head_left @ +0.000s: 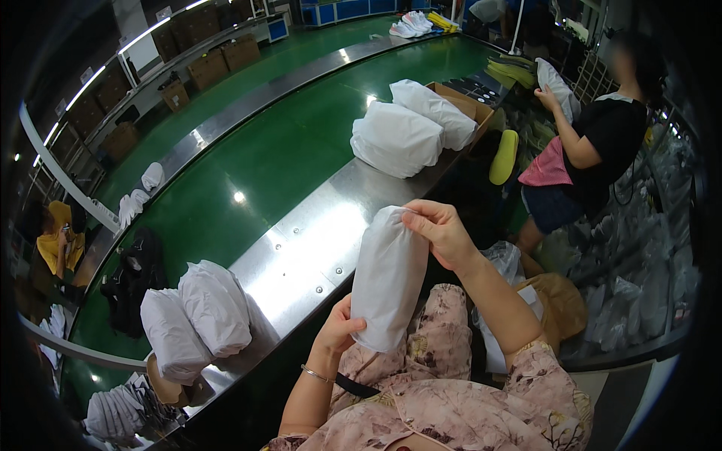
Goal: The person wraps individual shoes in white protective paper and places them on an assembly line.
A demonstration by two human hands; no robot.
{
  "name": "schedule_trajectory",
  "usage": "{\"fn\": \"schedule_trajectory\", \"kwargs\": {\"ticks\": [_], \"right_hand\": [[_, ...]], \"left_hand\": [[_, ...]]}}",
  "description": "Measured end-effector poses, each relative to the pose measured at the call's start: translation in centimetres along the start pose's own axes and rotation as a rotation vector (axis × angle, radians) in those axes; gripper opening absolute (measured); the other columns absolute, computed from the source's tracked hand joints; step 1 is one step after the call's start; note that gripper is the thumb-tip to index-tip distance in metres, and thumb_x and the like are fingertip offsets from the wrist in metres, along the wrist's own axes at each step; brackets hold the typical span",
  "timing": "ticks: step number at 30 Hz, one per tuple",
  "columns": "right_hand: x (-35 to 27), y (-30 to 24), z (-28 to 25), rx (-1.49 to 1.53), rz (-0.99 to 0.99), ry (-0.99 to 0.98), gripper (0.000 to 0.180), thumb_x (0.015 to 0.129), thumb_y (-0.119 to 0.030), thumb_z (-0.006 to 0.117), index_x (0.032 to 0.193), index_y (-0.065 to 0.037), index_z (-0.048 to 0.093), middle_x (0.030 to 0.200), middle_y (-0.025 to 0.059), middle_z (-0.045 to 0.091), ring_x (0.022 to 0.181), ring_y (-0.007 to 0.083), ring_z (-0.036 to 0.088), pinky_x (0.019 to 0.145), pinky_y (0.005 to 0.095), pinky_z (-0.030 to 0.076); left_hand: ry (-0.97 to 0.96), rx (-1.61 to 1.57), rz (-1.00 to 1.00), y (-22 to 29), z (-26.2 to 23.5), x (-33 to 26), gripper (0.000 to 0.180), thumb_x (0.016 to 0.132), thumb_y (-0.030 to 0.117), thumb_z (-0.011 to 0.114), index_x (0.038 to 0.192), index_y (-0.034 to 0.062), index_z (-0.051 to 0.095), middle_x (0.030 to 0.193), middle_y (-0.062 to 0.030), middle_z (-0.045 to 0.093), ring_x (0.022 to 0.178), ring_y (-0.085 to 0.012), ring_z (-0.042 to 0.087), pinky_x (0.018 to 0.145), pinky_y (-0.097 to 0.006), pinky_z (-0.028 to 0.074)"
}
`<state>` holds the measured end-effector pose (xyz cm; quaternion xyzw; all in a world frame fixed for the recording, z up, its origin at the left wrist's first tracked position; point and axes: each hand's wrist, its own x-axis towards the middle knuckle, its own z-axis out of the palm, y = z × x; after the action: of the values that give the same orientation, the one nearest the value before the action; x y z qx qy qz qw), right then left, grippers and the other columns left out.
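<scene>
A long white-wrapped bundle (389, 278), rounded at its upper end and about the shape of a shoe, stands tilted before my chest. Its white cover hides what is inside. My left hand (340, 328) grips the lower left edge, thumb lying on the near face. At the upper right end, my right hand (442, 231) pinches the cover between thumb and fingers. Two larger white-wrapped bundles (397, 139) rest ahead of me by a cardboard box (481, 116). Another white-wrapped pair (214, 308) sits to my left on the metal ledge.
A shiny metal ledge (301, 237) borders the green conveyor belt (256, 150). Folded white pieces (113, 412) are stacked at lower left, with a black bag (135, 274) beyond. At right, a co-worker (602, 143) holds a white piece near a yellow-green sole (504, 156); clear plastic bags (632, 301) hang behind.
</scene>
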<state>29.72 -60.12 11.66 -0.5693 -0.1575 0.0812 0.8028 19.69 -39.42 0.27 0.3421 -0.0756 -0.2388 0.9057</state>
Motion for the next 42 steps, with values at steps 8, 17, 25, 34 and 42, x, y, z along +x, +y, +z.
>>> {"fn": "schedule_trajectory", "kwargs": {"ticks": [8,17,25,34,42], "right_hand": [[-3.5,-0.1,2.0,-1.143,-1.056,-0.067,0.026,0.063,0.001,0.063,0.089,-0.001,0.063,0.065,0.0039,0.047,0.060,0.0202,0.051,0.050,0.0297,0.042],[-5.6,1.1,2.7,-1.344,-1.182,-0.414,0.025,0.060,-0.009,0.060,0.083,0.001,0.061,0.066,0.0014,0.050,0.063,0.0161,0.053,0.056,0.0251,0.045],[-5.6,1.0,3.0,-1.392,-1.144,-0.446,0.021,0.065,-0.009,0.061,0.084,0.001,0.062,0.068,0.0025,0.054,0.068,0.0160,0.056,0.061,0.0261,0.047],[-5.1,0.5,2.9,-1.358,-1.005,-0.347,0.015,0.069,-0.007,0.061,0.083,-0.002,0.062,0.068,0.0046,0.054,0.064,0.0173,0.057,0.052,0.0279,0.046],[0.2,-0.3,0.2,-0.772,-0.277,0.120,0.017,0.084,-0.014,0.062,0.081,0.002,0.059,0.061,0.0006,0.053,0.058,0.0054,0.045,0.053,0.0208,0.038]], "left_hand": [[0.061,-0.085,0.084,-0.9,0.1,0.6,0.075,0.066,0.017,0.079,0.129,-0.0005,0.039,0.117,-0.0095,0.057,0.105,-0.0198,0.056,0.090,-0.033,0.045],[0.000,-0.326,0.056,-2.8,-0.1,1.1,0.079,0.067,0.015,0.078,0.131,0.0028,0.035,0.121,-0.0097,0.053,0.108,-0.0218,0.055,0.091,-0.037,0.047],[-0.022,-0.368,0.045,-3.4,-0.8,1.2,0.081,0.066,0.017,0.079,0.132,0.0034,0.034,0.123,-0.0101,0.051,0.110,-0.0226,0.053,0.092,-0.037,0.046],[-0.030,-0.325,0.013,-3.2,-0.9,1.6,0.085,0.066,0.024,0.079,0.133,0.0031,0.032,0.126,-0.0111,0.049,0.113,-0.0231,0.052,0.095,-0.037,0.044],[-0.080,-0.236,-0.079,-3.6,-1.9,0.5,0.084,0.066,0.023,0.080,0.132,-0.0004,0.035,0.126,-0.0146,0.050,0.113,-0.0258,0.052,0.095,-0.040,0.043]]}}
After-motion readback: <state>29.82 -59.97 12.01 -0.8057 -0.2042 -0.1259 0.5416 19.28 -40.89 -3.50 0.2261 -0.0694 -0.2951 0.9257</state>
